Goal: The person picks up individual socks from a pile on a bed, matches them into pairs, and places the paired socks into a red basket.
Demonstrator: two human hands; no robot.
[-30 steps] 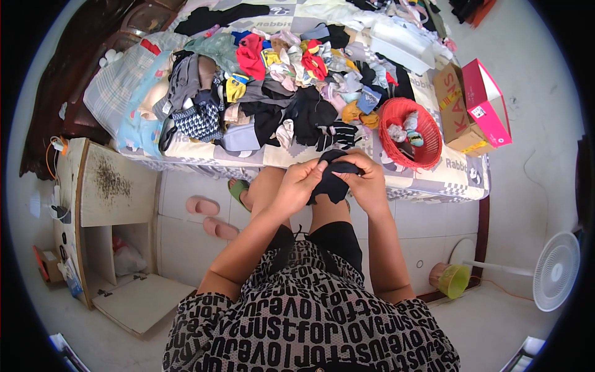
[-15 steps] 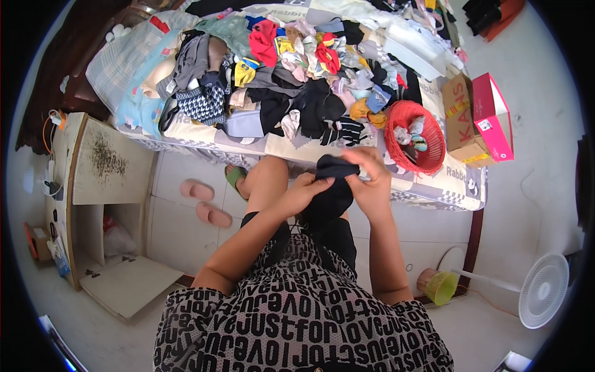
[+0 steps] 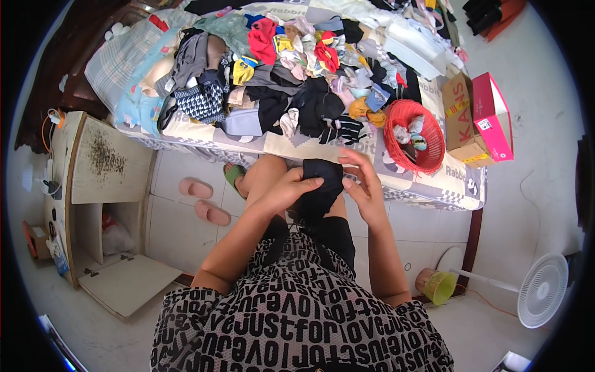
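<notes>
A small, dark folded cloth garment (image 3: 323,186) hangs over my lap, its exact kind hard to tell. My left hand (image 3: 286,191) pinches it from the left, with the thumb on top and the other fingers hidden behind it. At its right side, my right hand (image 3: 367,189) is apart from the cloth, fingers spread and curved. Beyond my hands, a pile of loose clothes (image 3: 291,93) covers much of the bed (image 3: 279,146), with socks and small garments in black, grey, red, yellow and white.
A red woven basket (image 3: 396,133) holding a few small bundles stands near the bed's edge. Beside it are a cardboard box (image 3: 457,118) and a pink box (image 3: 496,115). A white fan (image 3: 542,291) stands lower right; a cabinet (image 3: 99,161) with its door down is left. Pink slippers (image 3: 212,212) lie on the floor.
The dark garment has moved slightly left and lower with my left hand. My right hand has let go of it and its fingers have spread.
</notes>
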